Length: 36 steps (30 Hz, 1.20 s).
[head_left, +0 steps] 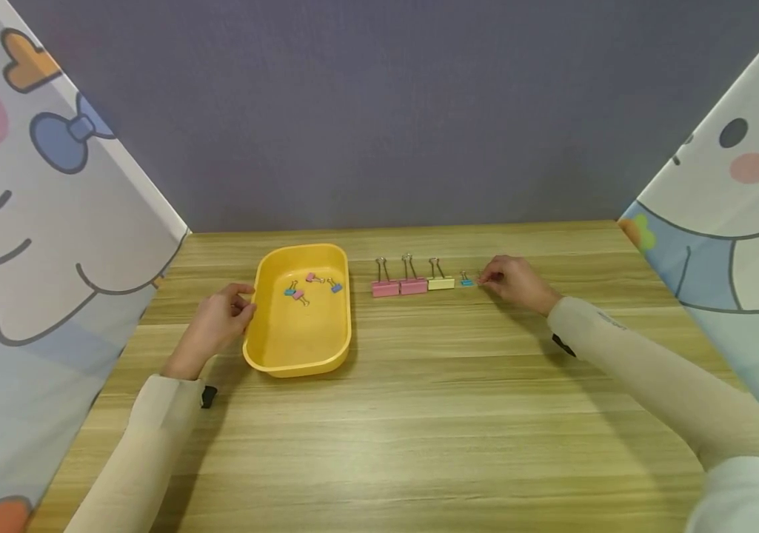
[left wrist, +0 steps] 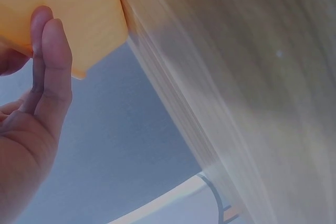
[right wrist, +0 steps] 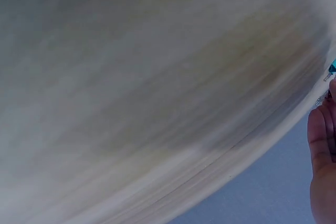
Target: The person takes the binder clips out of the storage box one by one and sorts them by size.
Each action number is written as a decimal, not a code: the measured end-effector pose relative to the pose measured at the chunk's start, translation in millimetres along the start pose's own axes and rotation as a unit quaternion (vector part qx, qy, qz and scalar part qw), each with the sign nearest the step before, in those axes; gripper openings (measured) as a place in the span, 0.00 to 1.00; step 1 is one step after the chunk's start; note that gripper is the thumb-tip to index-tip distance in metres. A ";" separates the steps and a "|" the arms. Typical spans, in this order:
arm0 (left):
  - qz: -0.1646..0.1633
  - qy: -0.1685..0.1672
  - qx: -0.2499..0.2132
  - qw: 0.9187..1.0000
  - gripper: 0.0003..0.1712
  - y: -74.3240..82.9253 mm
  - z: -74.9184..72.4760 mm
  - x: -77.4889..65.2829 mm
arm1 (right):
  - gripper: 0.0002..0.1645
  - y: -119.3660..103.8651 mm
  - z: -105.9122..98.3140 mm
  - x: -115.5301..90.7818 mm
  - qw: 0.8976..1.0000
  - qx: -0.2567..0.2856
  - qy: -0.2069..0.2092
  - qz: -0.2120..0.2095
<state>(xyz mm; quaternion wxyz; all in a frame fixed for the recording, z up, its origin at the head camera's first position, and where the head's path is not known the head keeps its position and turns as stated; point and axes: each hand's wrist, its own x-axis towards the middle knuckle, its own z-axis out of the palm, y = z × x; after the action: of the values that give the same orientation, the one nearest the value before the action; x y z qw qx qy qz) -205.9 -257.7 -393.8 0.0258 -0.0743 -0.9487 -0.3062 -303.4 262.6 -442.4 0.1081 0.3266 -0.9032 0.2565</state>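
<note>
My left hand (head_left: 219,318) rests against the left rim of a yellow tray (head_left: 295,348). In the left wrist view, two straight fingers (left wrist: 56,51) lie along the tray's outer wall. Inside the tray are several small binder clips, among them a pink clip (head_left: 298,295) and a blue clip (head_left: 335,286). At the right end of a row of clips, my right hand (head_left: 515,281) pinches a small binder clip (head_left: 480,275), its body mostly hidden by the fingers. Just left of it stands a small light-blue clip (head_left: 466,281), handles pointing away.
Farther left in the row stand a yellow binder clip (head_left: 441,283) and two larger pink ones, one pink clip (head_left: 412,286) beside the other pink clip (head_left: 385,288). Everything is on a wood-grain table (head_left: 419,429), with a grey panel (head_left: 392,111) behind and printed cloth at both sides.
</note>
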 end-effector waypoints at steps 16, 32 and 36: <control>0.006 0.001 0.004 1.000 0.19 -0.9 0.8 0.8 | 0.05 5.1 1.8 3.5 0.997 0.000 -0.060 0.056; 0.004 0.007 0.007 1.000 0.19 -0.8 1.0 -0.7 | 0.03 -32.1 1.2 12.8 1.000 0.001 -0.009 0.002; 0.006 0.009 0.001 1.000 0.19 1.3 1.3 -1.2 | 0.05 -49.7 5.0 20.5 0.999 0.019 -0.029 -0.019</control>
<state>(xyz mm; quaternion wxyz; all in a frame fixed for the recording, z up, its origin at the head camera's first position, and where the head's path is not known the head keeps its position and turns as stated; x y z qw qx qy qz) -204.6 -256.0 -394.2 0.0363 -0.0771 -0.9483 -0.3056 -287.1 216.4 -419.6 0.0802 0.3529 -0.8948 0.2616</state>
